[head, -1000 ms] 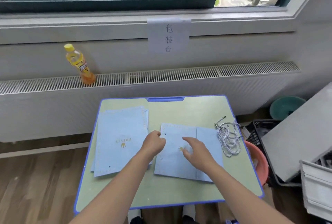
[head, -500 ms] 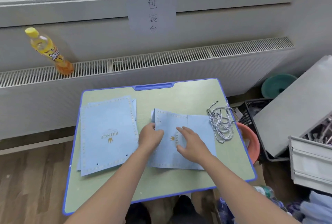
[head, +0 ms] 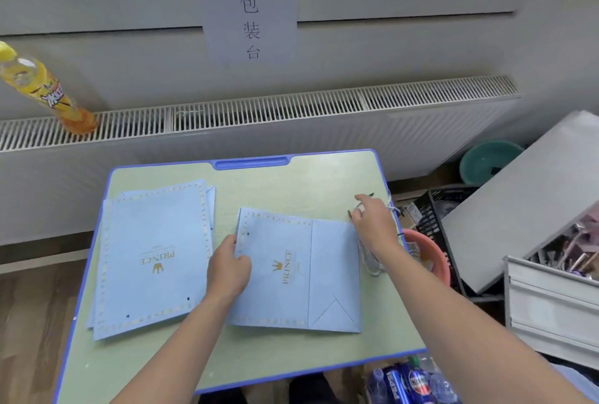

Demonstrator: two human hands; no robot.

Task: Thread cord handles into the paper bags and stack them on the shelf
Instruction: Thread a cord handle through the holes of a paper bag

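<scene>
Flat blue paper bag [head: 291,270], bag stack [head: 152,257] left, cords [head: 369,257] right

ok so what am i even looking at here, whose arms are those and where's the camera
There is no machine here. The arms belong to a person, and the one camera sits on their head, looking forward and down, so you see their own arms reaching out.

In front of them is a small green table with a blue rim. On it lie flat light-blue paper bags printed PRINCE: a stack of bags on the left and a single bag in the middle. The left hand pinches that bag's left edge. The right hand reaches onto a bundle of cord handles at the table's right edge; whether it has gripped one cannot be told.

Behind stand a yellow drink bottle and a paper sign.
</scene>
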